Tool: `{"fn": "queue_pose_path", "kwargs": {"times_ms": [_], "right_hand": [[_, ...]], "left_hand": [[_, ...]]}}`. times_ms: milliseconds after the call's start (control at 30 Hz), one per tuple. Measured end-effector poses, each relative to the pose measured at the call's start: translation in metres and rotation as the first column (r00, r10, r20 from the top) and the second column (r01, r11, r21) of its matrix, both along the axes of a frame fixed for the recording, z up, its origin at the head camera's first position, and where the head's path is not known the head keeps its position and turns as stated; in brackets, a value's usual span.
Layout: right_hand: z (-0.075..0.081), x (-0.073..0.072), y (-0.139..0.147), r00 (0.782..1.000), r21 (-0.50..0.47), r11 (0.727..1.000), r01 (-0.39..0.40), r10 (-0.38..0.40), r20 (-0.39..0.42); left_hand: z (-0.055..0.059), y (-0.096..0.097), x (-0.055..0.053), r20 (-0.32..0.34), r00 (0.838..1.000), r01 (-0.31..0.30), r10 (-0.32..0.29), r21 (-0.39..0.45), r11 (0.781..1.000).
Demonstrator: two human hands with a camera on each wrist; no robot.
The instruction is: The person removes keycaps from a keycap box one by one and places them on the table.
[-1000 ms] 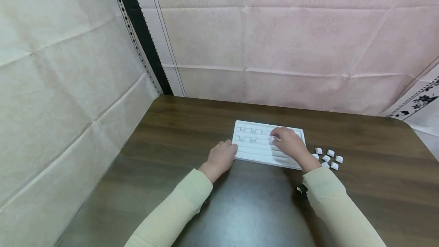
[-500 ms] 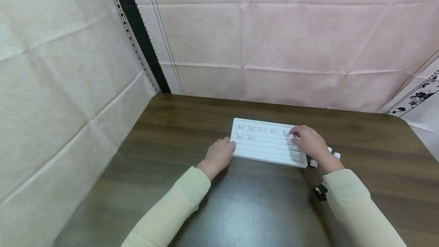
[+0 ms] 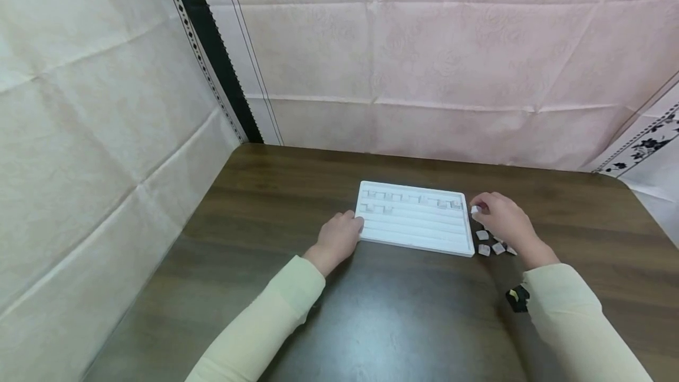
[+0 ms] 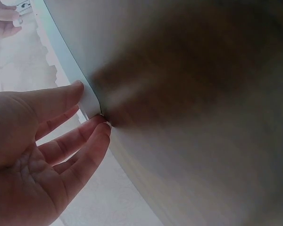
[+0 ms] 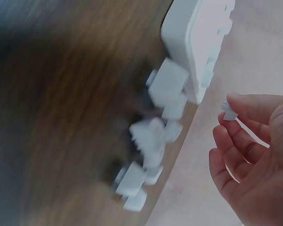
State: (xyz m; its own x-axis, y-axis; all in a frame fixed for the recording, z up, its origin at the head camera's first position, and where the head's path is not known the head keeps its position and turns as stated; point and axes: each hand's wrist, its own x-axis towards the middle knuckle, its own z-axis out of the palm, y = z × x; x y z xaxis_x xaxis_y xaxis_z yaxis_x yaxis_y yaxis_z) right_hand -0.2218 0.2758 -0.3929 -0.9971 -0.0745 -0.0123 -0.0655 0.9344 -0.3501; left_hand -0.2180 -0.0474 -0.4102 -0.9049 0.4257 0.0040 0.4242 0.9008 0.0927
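Observation:
A flat white ridged board point(image 3: 414, 230) lies on the table. My left hand point(image 3: 338, 237) grips its near left corner; in the left wrist view the thumb presses one side while fingertips bend around the corner point(image 4: 90, 102). Just past the board's right edge, my right hand point(image 3: 506, 221) pinches a small white block point(image 5: 229, 112) between thumb and index finger, raised over the table. Several small white pieces point(image 3: 395, 197) stand in the back row, with a few more at the left of the second row. Beneath the right hand lie several loose white blocks point(image 5: 169, 84), some partly hidden by it.
The brown wooden table point(image 3: 297, 181) reaches back to a pale cloth wall point(image 3: 451, 63). More pale cloth point(image 3: 95, 134) hangs along the left side. A black wrist device point(image 3: 517, 298) shows at the right cuff.
My right hand has moved rightward from over the board to beyond its right edge, a white block in its fingertips. The left hand keeps its grip on the corner; the view shifts slightly.

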Motion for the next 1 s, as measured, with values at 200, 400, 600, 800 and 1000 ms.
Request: {"fn": "queue_pose_path", "kwargs": {"times_ms": [200,400,600,800,1000], "right_hand": [[-0.005,0.002,0.017,1.000,-0.003,1.000,0.008,-0.008,-0.007],[-0.015,0.005,0.033,0.999,0.005,0.999,0.040,-0.041,0.013],[-0.019,0.004,0.040,0.999,0.044,0.998,0.035,-0.035,0.003],[-0.021,0.004,0.041,0.999,0.074,0.997,0.025,-0.027,0.030],[-0.023,0.003,0.040,0.999,0.111,0.994,0.005,-0.011,0.051]], "left_hand": [[0.000,-0.001,-0.001,0.009,1.000,-0.012,0.012,-0.003,1.000],[-0.001,0.000,0.000,0.010,1.000,-0.007,0.007,-0.007,1.000],[0.000,0.001,0.001,0.005,1.000,-0.012,0.012,-0.010,1.000],[0.000,0.001,0.001,0.007,1.000,-0.013,0.013,-0.011,1.000],[-0.001,0.000,0.001,0.008,1.000,-0.014,0.014,-0.020,1.000]]}}
